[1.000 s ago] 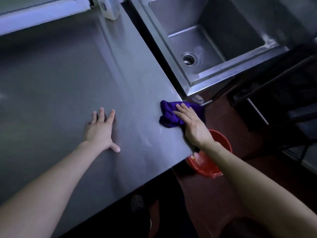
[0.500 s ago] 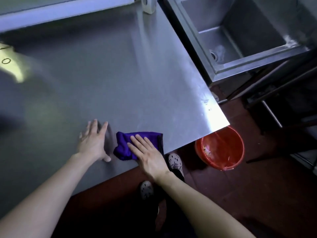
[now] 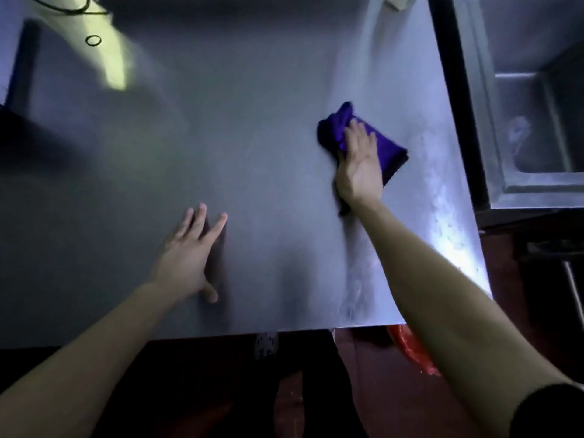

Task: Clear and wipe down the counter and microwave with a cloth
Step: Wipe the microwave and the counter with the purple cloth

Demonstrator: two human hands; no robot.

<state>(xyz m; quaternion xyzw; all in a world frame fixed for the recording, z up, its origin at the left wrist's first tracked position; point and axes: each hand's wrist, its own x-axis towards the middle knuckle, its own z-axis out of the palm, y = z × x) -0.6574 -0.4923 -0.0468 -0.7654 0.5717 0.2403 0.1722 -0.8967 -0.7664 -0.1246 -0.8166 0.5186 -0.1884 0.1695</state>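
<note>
A crumpled purple cloth (image 3: 390, 150) lies on the stainless steel counter (image 3: 252, 128), toward its right side. My right hand (image 3: 358, 167) presses flat on top of the cloth, fingers pointing away from me. Flat on the bare steel nearer the front edge rests my left hand (image 3: 189, 257), fingers spread and holding nothing. Streaky wet marks show on the counter near its right edge. No microwave is in view.
A steel sink basin (image 3: 537, 121) stands right of the counter across a dark gap. A red bucket (image 3: 410, 349) sits on the floor below the counter's front right corner, partly hidden by my right arm. A small black ring (image 3: 93, 40) lies at the back left.
My right hand has slid the cloth from the front edge beside my left hand out to the right and farther back. The left hand has stayed planted. The view has tilted down and left.
</note>
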